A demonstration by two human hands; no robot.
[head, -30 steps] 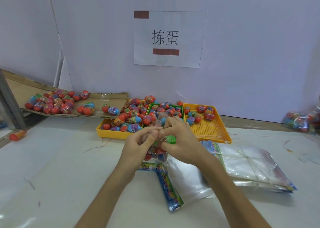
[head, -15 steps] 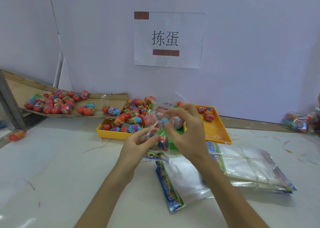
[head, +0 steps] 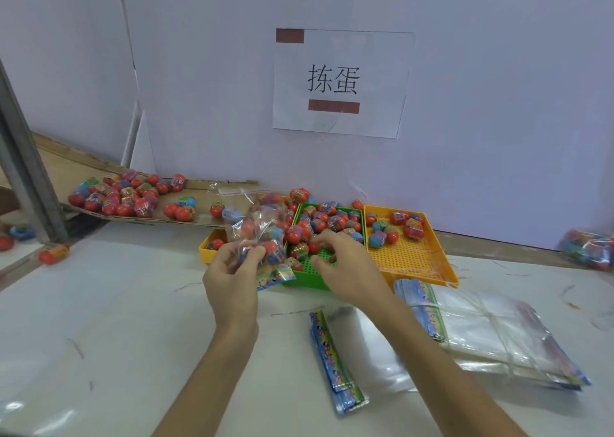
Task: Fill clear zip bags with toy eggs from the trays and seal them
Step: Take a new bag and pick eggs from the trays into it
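The clear zip bag of red and blue toy eggs [head: 257, 234] is up off the bench, above the near left corner of the green plastic tray [head: 300, 282], its colourful printed strip hanging at the bottom. My left hand [head: 232, 277] holds it from below, the fingers [head: 229, 254] and thumb pinching the lower part of the bag. My right hand [head: 349, 267] is over the green tray, apart from the bag, its fingers [head: 332, 242] curled down among the loose eggs there; I cannot tell whether they hold one.

A yellow perforated tray [head: 412, 260] with a few eggs touches the green one on the right, and another yellow tray [head: 207, 247] sits behind the bag on the left. More eggs lie on a flat sheet of cardboard [head: 199, 204] at the back left. Near my right forearm on the white bench [head: 116, 303] lie a loose empty bag [head: 335, 357] and a banded stack of empty bags [head: 491, 330].
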